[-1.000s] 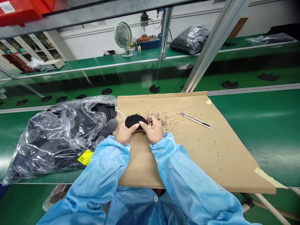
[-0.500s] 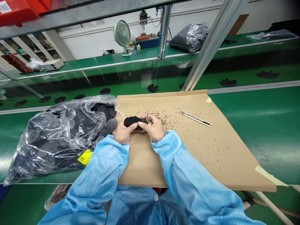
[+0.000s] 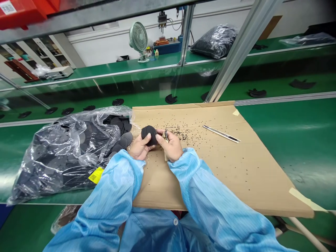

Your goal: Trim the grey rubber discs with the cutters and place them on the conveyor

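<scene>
Black round pieces (image 3: 148, 135), overlapping in a small stack, are gripped at their left side by my left hand (image 3: 139, 147). My right hand (image 3: 173, 146) keeps a small metal tool (image 3: 166, 135) in its fingers, and its thumb and fingertips touch the right edge of the stack. Both hands are over the cardboard sheet (image 3: 210, 168), close together. Tiny black bits (image 3: 181, 134) lie scattered just beyond my right hand. Some of the fingers behind the stack are hidden.
A clear plastic bag (image 3: 65, 154) full of black discs lies at the left. A thin knife-like strip (image 3: 221, 133) rests on the cardboard's right part. Small black piles (image 3: 171, 99) sit on the green belt beyond, below a metal post (image 3: 231, 56).
The black pieces have turned from a flat, fanned-out shape to a rounder stack facing the camera. My left hand's fingers have shifted beneath them. The view has moved slightly.
</scene>
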`<action>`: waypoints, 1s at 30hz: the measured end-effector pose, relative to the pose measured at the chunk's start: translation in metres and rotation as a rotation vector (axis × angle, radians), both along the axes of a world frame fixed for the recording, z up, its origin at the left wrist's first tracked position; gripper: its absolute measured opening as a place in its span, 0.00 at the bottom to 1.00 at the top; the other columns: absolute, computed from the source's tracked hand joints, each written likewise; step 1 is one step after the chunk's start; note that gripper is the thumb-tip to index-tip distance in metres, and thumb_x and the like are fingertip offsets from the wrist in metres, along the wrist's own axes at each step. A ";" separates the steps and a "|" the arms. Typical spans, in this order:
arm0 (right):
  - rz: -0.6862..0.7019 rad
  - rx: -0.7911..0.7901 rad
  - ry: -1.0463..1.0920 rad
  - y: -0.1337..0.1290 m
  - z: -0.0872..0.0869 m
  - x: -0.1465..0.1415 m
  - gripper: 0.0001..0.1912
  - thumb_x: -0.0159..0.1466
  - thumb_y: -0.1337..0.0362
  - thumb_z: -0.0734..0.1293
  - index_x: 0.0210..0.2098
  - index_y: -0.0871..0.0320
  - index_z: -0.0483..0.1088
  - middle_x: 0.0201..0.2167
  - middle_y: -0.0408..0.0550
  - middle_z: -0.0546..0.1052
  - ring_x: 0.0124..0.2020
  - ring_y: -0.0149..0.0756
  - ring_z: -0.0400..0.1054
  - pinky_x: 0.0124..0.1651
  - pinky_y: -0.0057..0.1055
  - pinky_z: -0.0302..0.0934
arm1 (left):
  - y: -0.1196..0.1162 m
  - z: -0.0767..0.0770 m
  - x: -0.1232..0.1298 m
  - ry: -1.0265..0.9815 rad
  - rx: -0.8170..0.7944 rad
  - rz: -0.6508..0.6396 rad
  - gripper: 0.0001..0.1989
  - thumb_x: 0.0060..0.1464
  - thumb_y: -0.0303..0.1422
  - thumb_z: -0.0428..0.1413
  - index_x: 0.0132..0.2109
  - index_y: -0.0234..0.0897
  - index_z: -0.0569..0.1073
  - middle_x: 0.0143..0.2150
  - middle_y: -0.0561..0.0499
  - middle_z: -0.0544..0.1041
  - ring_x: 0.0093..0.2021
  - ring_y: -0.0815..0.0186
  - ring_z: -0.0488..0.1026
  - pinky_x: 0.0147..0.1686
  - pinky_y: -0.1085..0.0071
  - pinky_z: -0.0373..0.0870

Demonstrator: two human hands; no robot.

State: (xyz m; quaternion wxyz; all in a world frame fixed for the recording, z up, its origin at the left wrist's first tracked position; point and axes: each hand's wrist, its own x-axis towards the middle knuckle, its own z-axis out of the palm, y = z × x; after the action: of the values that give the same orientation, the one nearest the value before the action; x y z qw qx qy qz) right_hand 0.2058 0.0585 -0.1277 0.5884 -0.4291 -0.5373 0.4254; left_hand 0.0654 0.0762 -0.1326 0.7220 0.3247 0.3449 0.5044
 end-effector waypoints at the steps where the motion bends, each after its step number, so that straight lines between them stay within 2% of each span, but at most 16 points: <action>1: 0.007 0.030 -0.026 -0.001 0.000 0.000 0.16 0.56 0.55 0.68 0.40 0.58 0.73 0.37 0.48 0.78 0.39 0.38 0.71 0.46 0.37 0.65 | 0.001 0.001 -0.002 -0.016 -0.054 -0.017 0.19 0.42 0.35 0.67 0.42 0.34 0.73 0.34 0.50 0.75 0.31 0.70 0.72 0.26 0.76 0.69; 5: -0.060 0.151 -0.197 -0.005 0.002 0.000 0.08 0.60 0.61 0.65 0.37 0.56 0.73 0.37 0.48 0.78 0.38 0.38 0.71 0.45 0.37 0.65 | 0.001 0.004 -0.004 -0.054 -0.150 -0.092 0.15 0.44 0.33 0.67 0.38 0.33 0.73 0.28 0.53 0.70 0.24 0.75 0.66 0.17 0.82 0.61; 10: -0.089 0.306 -0.315 -0.008 0.006 -0.001 0.07 0.62 0.63 0.63 0.36 0.55 0.73 0.36 0.49 0.76 0.39 0.39 0.70 0.45 0.37 0.64 | -0.003 0.005 -0.003 -0.092 -0.166 -0.155 0.15 0.45 0.38 0.66 0.37 0.34 0.73 0.28 0.53 0.69 0.23 0.76 0.65 0.15 0.84 0.59; 17: -0.052 0.372 -0.396 -0.009 0.003 -0.001 0.08 0.63 0.64 0.61 0.37 0.54 0.71 0.38 0.50 0.76 0.41 0.39 0.70 0.46 0.37 0.64 | -0.003 0.001 -0.007 -0.034 -0.132 -0.154 0.18 0.41 0.38 0.68 0.39 0.36 0.74 0.27 0.53 0.69 0.22 0.76 0.63 0.14 0.84 0.58; 20: -0.093 0.338 -0.356 -0.008 0.000 -0.004 0.07 0.62 0.64 0.61 0.37 0.55 0.71 0.38 0.50 0.75 0.41 0.38 0.69 0.46 0.36 0.64 | -0.004 0.003 -0.002 -0.028 -0.088 -0.031 0.16 0.41 0.34 0.68 0.38 0.35 0.75 0.28 0.53 0.71 0.23 0.75 0.66 0.18 0.82 0.64; 22: -0.170 0.263 -0.267 -0.007 -0.002 -0.007 0.07 0.62 0.64 0.62 0.37 0.56 0.70 0.38 0.50 0.75 0.39 0.38 0.69 0.45 0.35 0.63 | -0.001 0.007 0.002 -0.023 -0.026 0.102 0.16 0.41 0.30 0.67 0.39 0.36 0.75 0.33 0.51 0.75 0.31 0.72 0.72 0.29 0.79 0.71; 24: -0.242 0.177 -0.173 -0.005 -0.004 -0.009 0.07 0.61 0.62 0.63 0.37 0.56 0.70 0.36 0.49 0.74 0.36 0.36 0.69 0.43 0.34 0.63 | 0.010 0.015 0.005 0.036 0.052 0.234 0.18 0.40 0.27 0.65 0.42 0.37 0.74 0.40 0.49 0.77 0.41 0.66 0.74 0.41 0.72 0.73; 27: -0.301 0.081 -0.066 -0.001 -0.007 -0.010 0.07 0.59 0.59 0.64 0.32 0.56 0.68 0.29 0.44 0.72 0.30 0.34 0.66 0.38 0.31 0.61 | 0.049 0.031 0.003 0.287 0.217 0.425 0.20 0.42 0.27 0.63 0.46 0.38 0.74 0.45 0.47 0.77 0.48 0.60 0.73 0.49 0.63 0.71; 30: -0.362 0.022 0.028 0.004 -0.009 -0.009 0.08 0.58 0.58 0.64 0.29 0.56 0.64 0.24 0.40 0.67 0.26 0.31 0.62 0.33 0.29 0.58 | 0.106 0.049 -0.004 0.771 0.385 0.584 0.18 0.47 0.30 0.60 0.48 0.37 0.74 0.47 0.47 0.77 0.49 0.58 0.72 0.53 0.62 0.68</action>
State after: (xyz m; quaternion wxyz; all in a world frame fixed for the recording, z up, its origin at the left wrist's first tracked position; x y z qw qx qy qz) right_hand 0.1966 0.0626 -0.1364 0.6674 -0.5062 -0.4479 0.3126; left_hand 0.0616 0.1827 -0.0834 0.2990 0.5040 0.5629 0.5828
